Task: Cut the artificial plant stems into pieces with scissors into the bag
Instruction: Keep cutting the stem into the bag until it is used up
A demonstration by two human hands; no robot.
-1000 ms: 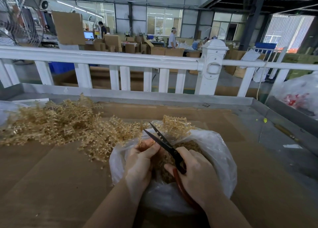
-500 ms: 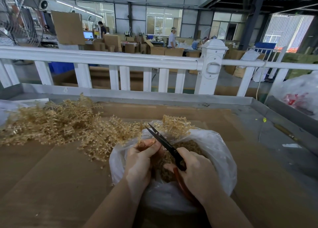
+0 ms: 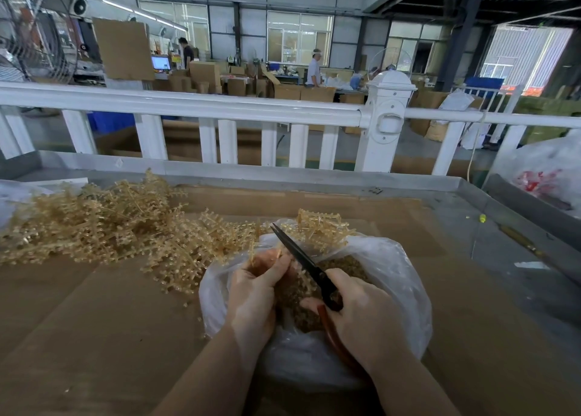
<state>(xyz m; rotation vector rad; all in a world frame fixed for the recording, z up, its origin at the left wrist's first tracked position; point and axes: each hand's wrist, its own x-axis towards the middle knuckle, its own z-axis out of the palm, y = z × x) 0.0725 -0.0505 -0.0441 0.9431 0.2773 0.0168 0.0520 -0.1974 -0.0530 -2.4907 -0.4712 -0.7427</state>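
Head view: left hand [image 3: 251, 302] over the near left rim of the bag [image 3: 396, 277], fingers curled round a thin stem [image 3: 253, 249], thumb pressing it from the right. Right hand [image 3: 364, 316] just beside it, over the middle of the bag, wrapped round the red handles of the scissors [image 3: 301, 260]; dark blades together, pointing up and away to the left, passing just right of the left thumb. Whether the blades touch the stem: cannot tell. Handles mostly hidden under the right palm.

Under both hands, the clear bag open, holding a brown heap of cut pieces [image 3: 342, 266], partly covered by the hands. Beyond the scissor tip, one sprig [image 3: 317, 228] lying on the far rim of the bag. Left of the left hand and further off, a wide pile of stems [image 3: 100, 224] spread over the cardboard [image 3: 78, 327] lining the table.

Beyond the pile, a grey table edge, then a white fence [image 3: 201, 107] across the whole view. Far right of the right hand, a second plastic sack [image 3: 547, 170] with red inside. Behind the fence, boxes [image 3: 204, 73] and two people standing, well apart from the hands.
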